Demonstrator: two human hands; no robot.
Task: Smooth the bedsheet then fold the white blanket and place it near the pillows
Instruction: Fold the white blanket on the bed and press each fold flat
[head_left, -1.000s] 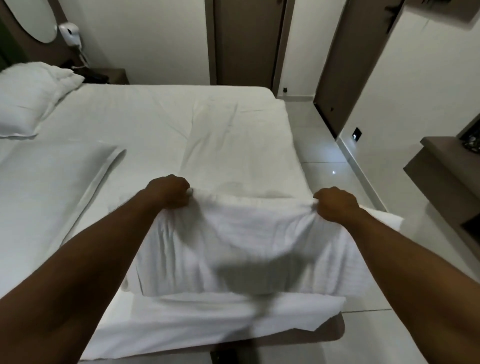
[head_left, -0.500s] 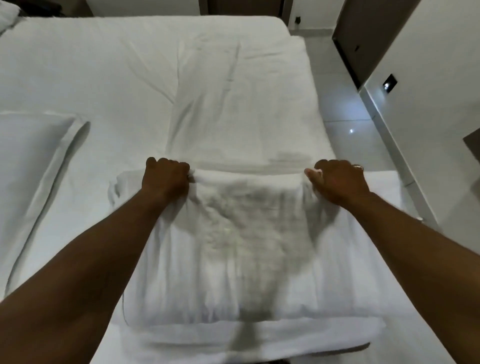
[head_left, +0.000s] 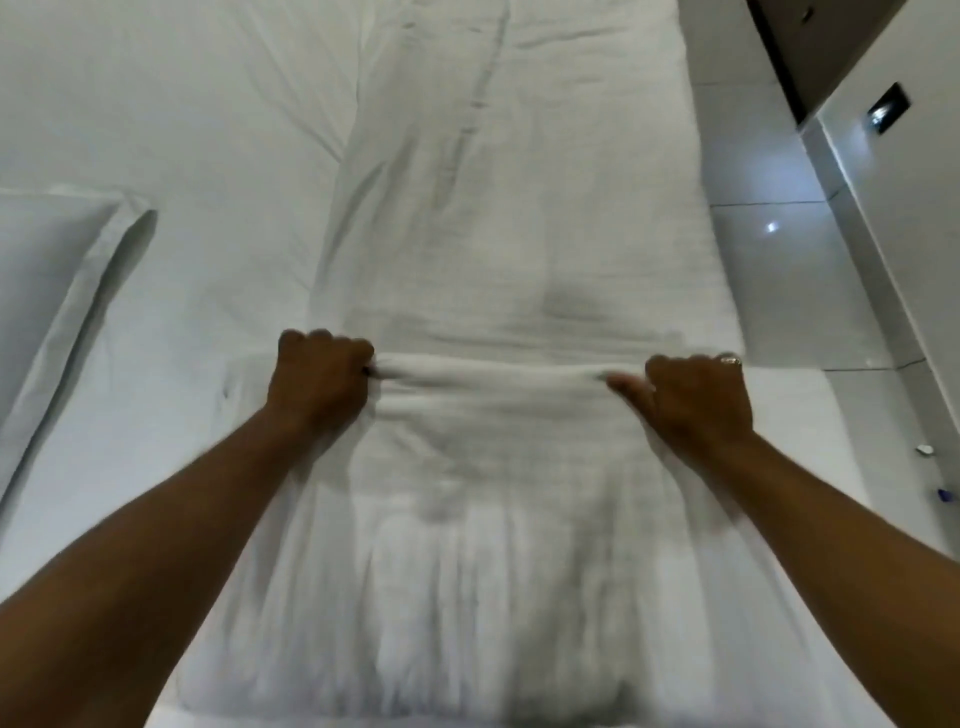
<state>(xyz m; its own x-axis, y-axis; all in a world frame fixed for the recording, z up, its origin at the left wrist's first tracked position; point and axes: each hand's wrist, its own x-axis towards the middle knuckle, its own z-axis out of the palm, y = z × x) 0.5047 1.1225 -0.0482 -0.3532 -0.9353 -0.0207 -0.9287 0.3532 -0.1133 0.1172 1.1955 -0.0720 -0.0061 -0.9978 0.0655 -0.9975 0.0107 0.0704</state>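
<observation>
The white blanket lies as a long strip down the right side of the bed, over the white bedsheet. Its near part is doubled back over itself, and the folded edge runs across between my hands. My left hand grips the left end of that edge with curled fingers. At the right end, my right hand pinches the edge; a ring shows on one finger. A white pillow lies flat at the left edge of the view.
The tiled floor runs along the right side of the bed. A pale wall with a dark socket plate and a dark door stands at the upper right. Small objects lie on the floor at the right edge.
Both hands have carried the gripped blanket edge forward along the bed, laying the fold lower and flatter. The view has tipped down, so the far pillow and headboard wall have left the frame.
</observation>
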